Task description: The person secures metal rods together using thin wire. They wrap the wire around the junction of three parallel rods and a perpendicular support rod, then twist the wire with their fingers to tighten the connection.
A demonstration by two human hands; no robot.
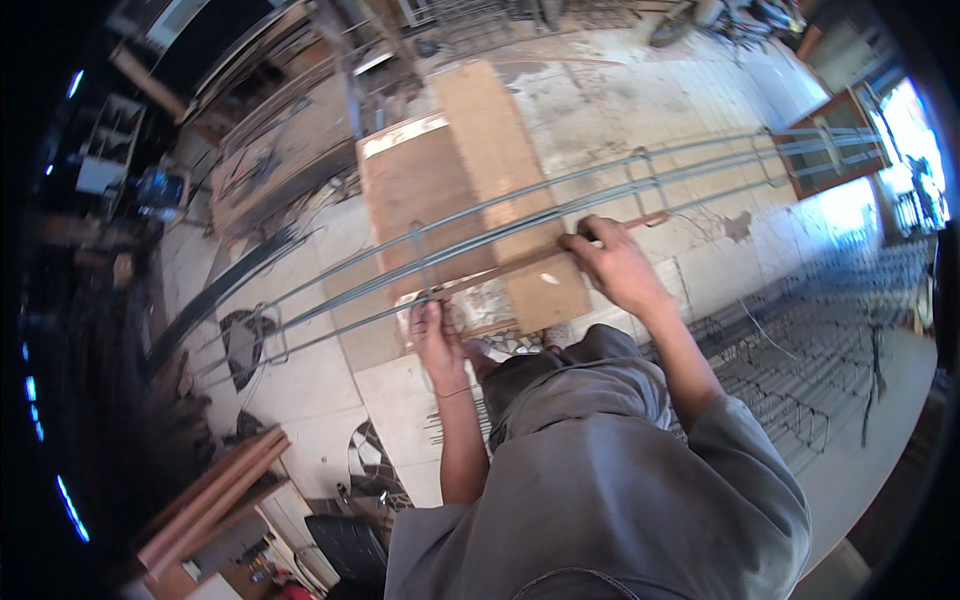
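A long cage of grey steel rebar (480,236) runs from the lower left to the far right, with square stirrups (640,168) around its bars. Along its near side lies a thin brown wooden strip (508,268). My right hand (622,268) is closed, thumb and fingers pinching the strip toward its right part. At the strip's left end, beside a stirrup and the nearest bar, my left hand (437,345) has its fingers closed on the strip. Its fingertips are partly hidden there.
Brown boards (490,140) lie under the cage on the tiled floor. A wooden frame (830,140) stands beneath its far right end. More rebar cages (810,370) are stacked at right. Reddish wooden beams (215,500) sit at lower left, a workbench (290,150) at upper left.
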